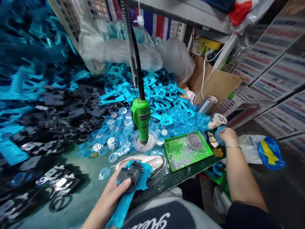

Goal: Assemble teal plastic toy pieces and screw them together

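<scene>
My left hand [113,187] is wrapped round a bright blue plastic shell [124,203], long and narrow at its lower end. A square black plastic part [130,173] sits on the shell's upper end, under my thumb. At the right end of the table, my right hand [230,137] closes on a translucent blue round piece [218,136], partly hidden by the fingers. Between the hands, a green electric screwdriver [141,119] hangs tip down over a clear bowl [154,140] of small screws. A green perforated tray [169,159] holds loose screws and a round dish of screws [195,141].
Translucent blue discs [111,157] lie around the bowl. Black parts [76,113] and blue shells [124,92] are heaped behind and to the left. Black rings [56,203] lie front left. A white cup [218,121] stands by my right hand; printed cartons [274,68] are stacked at right.
</scene>
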The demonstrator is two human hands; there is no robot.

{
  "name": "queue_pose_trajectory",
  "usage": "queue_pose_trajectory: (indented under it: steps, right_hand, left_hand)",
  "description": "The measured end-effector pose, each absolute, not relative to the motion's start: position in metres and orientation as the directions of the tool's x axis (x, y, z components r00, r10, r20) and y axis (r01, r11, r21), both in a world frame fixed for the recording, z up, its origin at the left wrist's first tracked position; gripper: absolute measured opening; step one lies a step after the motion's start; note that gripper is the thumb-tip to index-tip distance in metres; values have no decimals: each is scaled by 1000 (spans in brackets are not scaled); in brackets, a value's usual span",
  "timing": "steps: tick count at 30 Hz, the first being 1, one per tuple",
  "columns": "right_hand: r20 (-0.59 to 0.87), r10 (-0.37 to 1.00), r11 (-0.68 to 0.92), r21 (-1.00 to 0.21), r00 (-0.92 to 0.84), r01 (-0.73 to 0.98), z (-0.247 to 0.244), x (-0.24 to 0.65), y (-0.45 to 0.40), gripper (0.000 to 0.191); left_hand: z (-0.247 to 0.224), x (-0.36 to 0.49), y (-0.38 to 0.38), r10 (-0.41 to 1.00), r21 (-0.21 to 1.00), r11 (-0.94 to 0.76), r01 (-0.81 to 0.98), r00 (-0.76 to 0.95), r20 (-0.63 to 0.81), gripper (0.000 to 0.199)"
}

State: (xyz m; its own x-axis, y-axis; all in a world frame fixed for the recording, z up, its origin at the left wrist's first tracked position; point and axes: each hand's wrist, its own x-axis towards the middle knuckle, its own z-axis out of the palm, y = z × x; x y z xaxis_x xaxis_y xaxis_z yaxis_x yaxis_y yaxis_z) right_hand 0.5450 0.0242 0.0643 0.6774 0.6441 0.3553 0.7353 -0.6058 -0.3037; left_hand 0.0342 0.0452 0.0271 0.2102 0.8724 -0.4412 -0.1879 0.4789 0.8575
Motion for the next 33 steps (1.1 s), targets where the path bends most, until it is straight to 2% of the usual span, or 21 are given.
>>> queue_pose_trajectory:
  steps: [4, 7, 8, 9, 10, 12, 14, 18, 22, 26, 28, 30, 33]
  right_hand:
    - [298, 575, -625, -441, 762, 644, 75, 527, 22, 25]
    - [280, 628, -487, -586, 726, 648, 85, 465, 26, 8]
    - [228, 710, -391, -659, 666, 642, 87, 433, 28, 12]
    - [106, 842, -238, -807, 529, 541, 90, 398, 30, 19]
    - [-11, 940, -155, -903, 342, 399, 91, 362, 32, 24]
    - [-158, 987, -156, -972, 1, 175, 95, 296, 36, 22]
    - [-155, 986, -147, -984, -67, 104, 96, 249, 42, 18]
    - [-111, 993, -112, -993, 27, 35, 92, 215, 55, 23]
    - [-195, 980, -198, -978, -48, -70, 78, 205, 61, 35]
    - [-143, 988, -136, -985, -62, 101, 61, 191, 60, 27]
    - [-61, 997, -48, -972, -48, 230, 57, 186, 60, 23]
    - [119, 989, 144, -923, -90, 358, 57, 184, 61, 17]
    - [448, 828, 560, -693, -338, 454, 60, 181, 63, 9]
  left_hand:
    - [31, 44, 52, 939, 955, 281, -96, 235, -252, 67]
    - [37, 50, 58, 952, 997, -12, 78, 307, -13, 53]
    - [41, 54, 61, 947, 979, -125, 160, 315, 69, 50]
    - [44, 58, 63, 939, 942, -229, 246, 309, 148, 49]
    - [48, 62, 66, 927, 890, -319, 327, 304, 221, 49]
    - [54, 69, 71, 891, 769, -445, 460, 316, 326, 54]
    - [57, 69, 75, 864, 648, -503, 572, 326, 383, 58]
    - [58, 59, 80, 839, 476, -507, 718, 286, 464, 58]
    - [56, 47, 84, 861, 461, -472, 751, 281, 424, 59]
    - [50, 38, 87, 876, 473, -463, 749, 308, 371, 60]
    - [48, 31, 86, 876, 487, -464, 740, 301, 377, 61]
    - [47, 22, 80, 879, 506, -455, 733, 277, 388, 63]
    - [46, 8, 68, 894, 529, -415, 740, 225, 387, 65]
